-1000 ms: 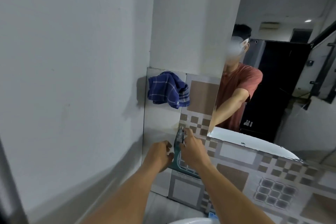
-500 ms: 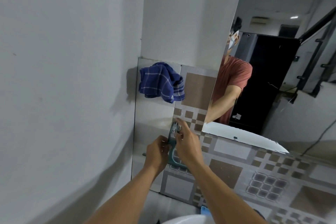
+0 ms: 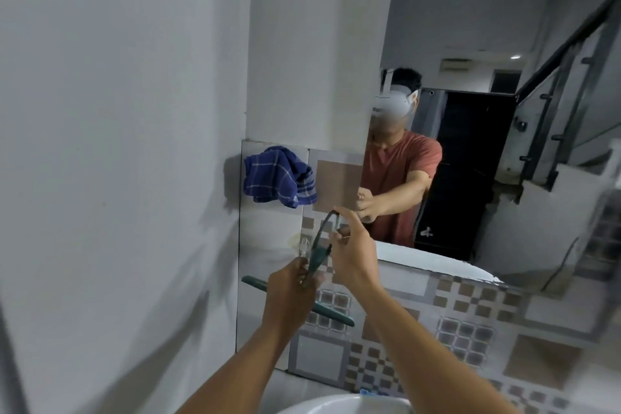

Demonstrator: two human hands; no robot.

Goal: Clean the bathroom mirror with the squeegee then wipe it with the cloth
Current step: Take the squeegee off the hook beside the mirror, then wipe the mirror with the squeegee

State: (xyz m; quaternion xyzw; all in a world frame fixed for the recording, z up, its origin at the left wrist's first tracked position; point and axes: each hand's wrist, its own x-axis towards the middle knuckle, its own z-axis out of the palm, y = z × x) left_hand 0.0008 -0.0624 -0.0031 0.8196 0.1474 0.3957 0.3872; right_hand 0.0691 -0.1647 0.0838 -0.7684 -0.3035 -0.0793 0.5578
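Note:
A dark green squeegee [image 3: 331, 310] is in front of the tiled wall, its blade running left to right below my hands. My left hand [image 3: 291, 289] is closed around its handle near the blade. My right hand [image 3: 353, 254] pinches the thin hanging loop at the handle's top end. A blue checked cloth [image 3: 278, 181] hangs on the tiles above and left of my hands. The mirror [image 3: 504, 178] fills the right side and reflects a person in a red shirt.
A small clear hook [image 3: 304, 245] sticks to the tile just left of the squeegee handle. A white basin rim [image 3: 342, 405] shows at the bottom. A plain white wall [image 3: 117, 144] stands close on the left. Patterned tiles [image 3: 470, 339] run below the mirror.
The squeegee has come away from the wall hook and now sits lower and out in front, with its blade in view. My right hand has risen with the loop.

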